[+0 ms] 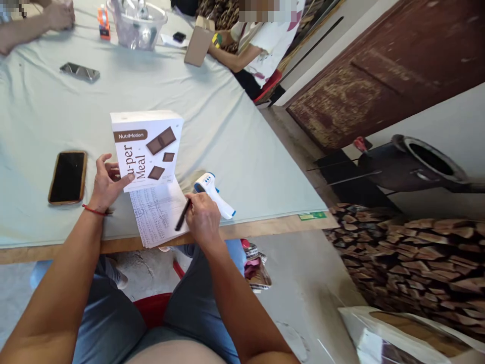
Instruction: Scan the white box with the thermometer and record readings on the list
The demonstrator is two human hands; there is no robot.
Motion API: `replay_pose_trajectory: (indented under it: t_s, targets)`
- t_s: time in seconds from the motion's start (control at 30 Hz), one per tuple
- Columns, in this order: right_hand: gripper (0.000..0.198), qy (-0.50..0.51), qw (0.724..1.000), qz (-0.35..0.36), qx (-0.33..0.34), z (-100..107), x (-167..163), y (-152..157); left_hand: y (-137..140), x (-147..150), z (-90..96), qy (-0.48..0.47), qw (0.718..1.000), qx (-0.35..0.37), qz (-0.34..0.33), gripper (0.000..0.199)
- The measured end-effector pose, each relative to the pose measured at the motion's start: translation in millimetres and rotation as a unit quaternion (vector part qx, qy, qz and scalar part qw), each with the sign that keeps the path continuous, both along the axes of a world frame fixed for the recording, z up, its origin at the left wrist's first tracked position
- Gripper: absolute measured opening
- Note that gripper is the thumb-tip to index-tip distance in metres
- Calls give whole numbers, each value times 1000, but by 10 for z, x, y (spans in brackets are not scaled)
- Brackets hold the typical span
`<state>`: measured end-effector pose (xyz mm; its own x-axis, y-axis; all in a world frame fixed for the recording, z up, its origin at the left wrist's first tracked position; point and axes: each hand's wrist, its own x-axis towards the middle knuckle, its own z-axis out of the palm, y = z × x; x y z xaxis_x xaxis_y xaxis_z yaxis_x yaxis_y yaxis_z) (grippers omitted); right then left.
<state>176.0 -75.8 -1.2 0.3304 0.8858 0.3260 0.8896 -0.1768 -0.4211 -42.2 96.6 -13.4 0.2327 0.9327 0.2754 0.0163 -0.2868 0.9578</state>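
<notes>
My left hand (108, 182) grips the lower left edge of a white NutriMotion meal box (151, 146) with chocolate pieces printed on its front. The box stands tilted over a sheaf of handwritten paper (155, 217) at the table's front edge, hiding the paper's upper part. In my right hand (203, 217) is a black pen (182, 216), pointing down to the left over the paper's right side. Just beyond that hand lies a white and blue handheld thermometer (215, 194). A smartphone (67, 178) in a brown case rests left of my left hand.
Across the cloth-covered table (257, 167) are another phone (79, 72), a plastic basket (138, 25), an orange item (103, 23) and a brown carton (199, 41) by a seated person. Another person's hand (60, 15) rests at far left. Stacked firewood (420, 258) stands right.
</notes>
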Motion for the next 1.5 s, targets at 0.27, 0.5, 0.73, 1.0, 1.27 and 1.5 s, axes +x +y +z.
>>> replay_pose_trajectory:
  t_s: [0.27, 0.5, 0.73, 1.0, 1.27, 1.5]
  targets:
    - [32, -35, 997, -25, -60, 42, -103, 269, 10, -52, 56, 49, 999, -18, -4, 68]
    - [44, -40, 975, -179, -127, 148, 437, 40, -9, -52, 99, 43, 998, -37, -8, 65]
    - [34, 286, 956, -66, 8, 154, 329, 158, -12, -82, 142, 40, 998, -55, 0, 61]
    - [43, 603, 786, 105, 86, 175, -551, 276, 7, -96, 160, 52, 998, -40, 13, 59]
    - [40, 657, 744, 107, 56, 237, -623, 384, -8, -95, 215, 39, 998, -54, -19, 65]
    - [45, 669, 736, 96, 45, 201, -638, 396, -35, -62, 269, 45, 998, -35, -25, 56]
